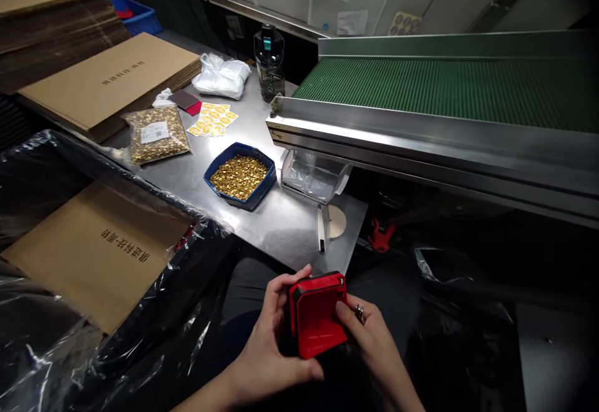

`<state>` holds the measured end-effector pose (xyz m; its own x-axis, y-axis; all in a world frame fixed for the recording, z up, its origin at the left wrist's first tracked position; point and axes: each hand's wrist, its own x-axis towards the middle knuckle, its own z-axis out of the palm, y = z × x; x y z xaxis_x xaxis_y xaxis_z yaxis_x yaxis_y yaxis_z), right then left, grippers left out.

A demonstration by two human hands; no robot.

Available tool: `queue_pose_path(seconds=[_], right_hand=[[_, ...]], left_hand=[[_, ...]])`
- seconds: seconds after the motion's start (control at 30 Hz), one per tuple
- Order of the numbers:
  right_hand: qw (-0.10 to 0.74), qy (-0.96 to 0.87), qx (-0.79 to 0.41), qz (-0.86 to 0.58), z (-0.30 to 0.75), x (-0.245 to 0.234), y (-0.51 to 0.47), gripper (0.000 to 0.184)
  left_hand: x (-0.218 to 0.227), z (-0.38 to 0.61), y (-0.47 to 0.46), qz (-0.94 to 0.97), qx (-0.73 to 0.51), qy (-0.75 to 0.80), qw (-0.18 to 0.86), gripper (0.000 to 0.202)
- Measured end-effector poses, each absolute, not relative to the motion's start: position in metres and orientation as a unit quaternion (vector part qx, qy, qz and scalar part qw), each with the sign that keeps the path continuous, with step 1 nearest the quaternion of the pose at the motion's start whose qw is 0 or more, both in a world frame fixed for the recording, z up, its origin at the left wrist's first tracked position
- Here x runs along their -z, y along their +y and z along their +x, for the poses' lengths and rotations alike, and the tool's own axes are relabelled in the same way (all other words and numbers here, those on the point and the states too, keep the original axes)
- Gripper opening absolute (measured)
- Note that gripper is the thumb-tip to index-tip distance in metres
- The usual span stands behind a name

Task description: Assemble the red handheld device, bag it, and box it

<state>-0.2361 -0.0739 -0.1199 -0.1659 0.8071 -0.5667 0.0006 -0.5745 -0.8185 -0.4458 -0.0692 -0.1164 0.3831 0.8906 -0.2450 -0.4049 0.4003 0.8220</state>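
Observation:
Over my lap, close to the table's front corner, I hold a red plastic housing [321, 315] with black edging, its hollow side facing me. My left hand [269, 349] cups it from the left, thumb low and fingers behind the far edge. At its right side my right hand [369, 331] grips the wall, the thumb on the inner edge. A small shiny metal piece [359, 313] shows at the right fingers; whether it is a ring or a part I cannot tell. Beyond the hands, a blue tray [259, 196] contains many small gold-coloured metal pieces [238, 176].
A green conveyor belt [440, 90] with a metal rail runs along the right. On the metal table [201, 178] are a bag of gold pieces [161, 140], stickers [213, 118], a bottle [270, 65] and a utility knife [321, 228]. Cardboard stacks [112, 81] stand left, above a black-lined box [93, 250].

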Motion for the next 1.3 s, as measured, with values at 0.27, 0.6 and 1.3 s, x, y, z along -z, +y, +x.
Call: queue_pose_path(seconds=[0.27, 0.6, 1.3], right_hand=[[0.09, -0.653, -0.527, -0.537, -0.215, 0.061, -0.056, 0.022], [0.113, -0.647, -0.583, -0.479, -0.229, 0.047, -0.06, 0.023], [0.347, -0.38, -0.647, -0.563, -0.257, 0.075, -0.091, 0.02]], left_hand=[[0.124, -0.468, -0.06, 0.239, -0.212, 0.195, 0.927, 0.105], [0.111, -0.456, -0.062, 0.253, -0.085, 0.118, 0.956, 0.093], [0.11, -0.446, -0.098, 0.191, -0.115, 0.159, 0.962, 0.084]])
